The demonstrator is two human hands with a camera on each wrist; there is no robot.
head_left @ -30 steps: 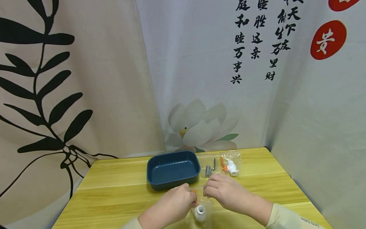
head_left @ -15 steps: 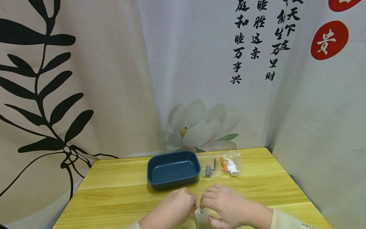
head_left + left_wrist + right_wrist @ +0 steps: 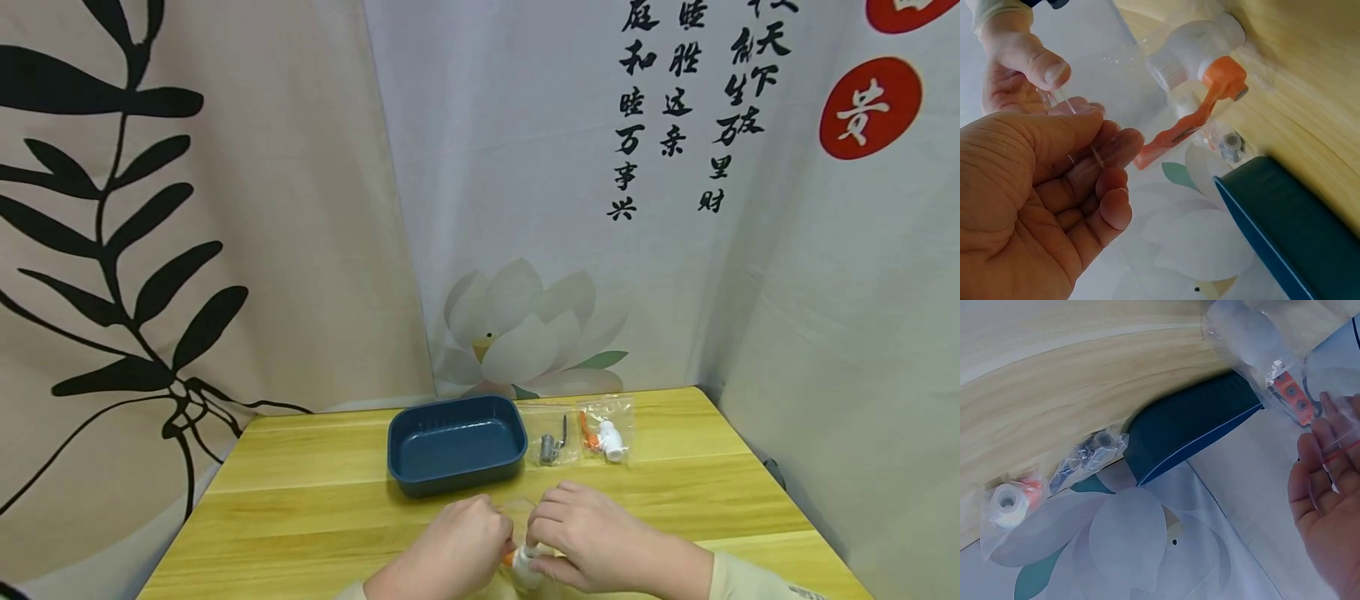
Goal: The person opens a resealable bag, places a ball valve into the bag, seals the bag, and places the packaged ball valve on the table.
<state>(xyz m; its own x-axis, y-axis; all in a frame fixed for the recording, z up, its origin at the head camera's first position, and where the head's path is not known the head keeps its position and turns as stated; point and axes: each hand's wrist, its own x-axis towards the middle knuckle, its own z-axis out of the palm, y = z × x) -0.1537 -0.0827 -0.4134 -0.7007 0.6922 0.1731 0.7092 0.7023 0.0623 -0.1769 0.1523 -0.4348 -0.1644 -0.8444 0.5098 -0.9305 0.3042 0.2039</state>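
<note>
A clear plastic zip bag (image 3: 1125,78) hangs between my two hands. Inside it lies a white plastic valve (image 3: 1194,50) with an orange lever handle (image 3: 1188,122). My left hand (image 3: 461,542) pinches one side of the bag's upper edge between thumb and fingers; in the left wrist view the left hand (image 3: 1041,194) fills the foreground. Opposite it, my right hand (image 3: 592,533) holds the other side, with the bag's red-lined edge crossing the curled fingers of the right hand (image 3: 1335,481) in the right wrist view. From the head, the hands partly hide the valve (image 3: 527,568).
A dark blue tray (image 3: 457,483) stands behind the hands on the wooden table (image 3: 300,517). To its right lie a bag of grey metal parts (image 3: 550,448) and another bag with a white and orange valve (image 3: 609,440). A printed cloth (image 3: 525,208) hangs behind.
My right hand has come down and closer to my left, from the bag's far edge to beside the valve. The left hand has barely moved. The tray and other bags stay put.
</note>
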